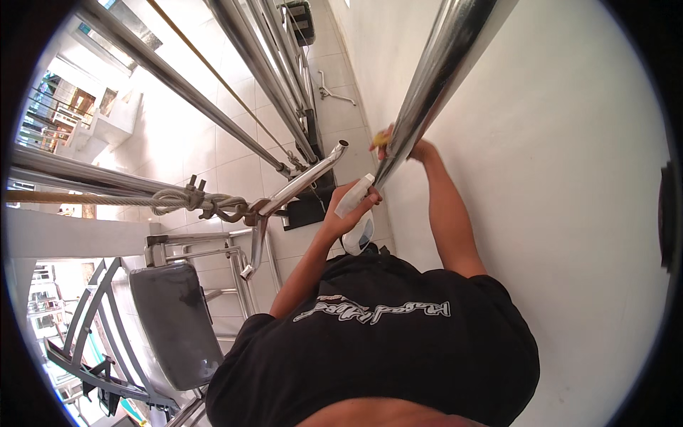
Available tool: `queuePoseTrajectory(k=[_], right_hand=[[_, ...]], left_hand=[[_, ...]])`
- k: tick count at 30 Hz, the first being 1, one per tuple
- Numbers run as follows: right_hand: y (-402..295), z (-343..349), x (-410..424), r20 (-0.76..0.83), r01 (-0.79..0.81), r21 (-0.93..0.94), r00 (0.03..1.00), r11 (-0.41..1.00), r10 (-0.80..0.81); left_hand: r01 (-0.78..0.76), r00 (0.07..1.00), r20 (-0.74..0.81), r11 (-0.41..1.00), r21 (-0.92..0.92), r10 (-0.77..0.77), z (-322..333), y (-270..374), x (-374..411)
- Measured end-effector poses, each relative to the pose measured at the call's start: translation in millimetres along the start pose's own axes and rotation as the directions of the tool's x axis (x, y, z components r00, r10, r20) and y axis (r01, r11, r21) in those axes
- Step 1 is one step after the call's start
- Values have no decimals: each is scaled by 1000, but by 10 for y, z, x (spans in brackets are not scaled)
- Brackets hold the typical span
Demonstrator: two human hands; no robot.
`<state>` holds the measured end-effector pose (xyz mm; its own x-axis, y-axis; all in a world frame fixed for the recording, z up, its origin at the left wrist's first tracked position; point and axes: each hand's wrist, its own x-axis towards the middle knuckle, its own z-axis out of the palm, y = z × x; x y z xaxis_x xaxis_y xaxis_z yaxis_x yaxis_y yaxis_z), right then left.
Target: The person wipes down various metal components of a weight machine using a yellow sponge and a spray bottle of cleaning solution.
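Observation:
My left hand (349, 211) is wrapped around the neck of a spray bottle with a white trigger head (356, 196). The clear bottle body (358, 236) hangs below the fingers, with bluish liquid visible in it. A thick chrome pole (435, 69) slants down in front of me, and the spray head is close to its lower part. Behind that pole, my right hand (420, 151) reaches around it, partly hidden. A small yellow piece (380, 140), a cloth or sponge, is in its fingers; which one is too blurred to tell.
A white wall (560, 176) rises close on the right. To the left, a chrome pull-handle bar (304, 179) hangs from a knotted cable (187, 198). Chrome machine posts (187, 85), a grey padded seat (173, 325) and a curved metal frame (101, 373) crowd that side. A bent metal bar (336, 96) lies on the tiled floor.

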<state>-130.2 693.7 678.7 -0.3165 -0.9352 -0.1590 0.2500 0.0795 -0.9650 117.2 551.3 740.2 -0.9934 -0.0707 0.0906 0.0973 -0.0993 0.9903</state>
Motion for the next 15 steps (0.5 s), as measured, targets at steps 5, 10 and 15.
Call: queuePoseTrajectory(k=[5,10,15], right_hand=[[1372,292,-121,-620,321,130,764,938,-176],[556,1542,267,-875,411,-469,-94,782,-475],[-299,1285,94,-122,-440,-894,44,90,-992]], left_hand=[[7,1000,7,997,75,-8,-40,-16,-80],[55,997,-64,988,144,-46,-154,-133,-196],[18,999,-43,1000,25,-17,-158,-60,-254]])
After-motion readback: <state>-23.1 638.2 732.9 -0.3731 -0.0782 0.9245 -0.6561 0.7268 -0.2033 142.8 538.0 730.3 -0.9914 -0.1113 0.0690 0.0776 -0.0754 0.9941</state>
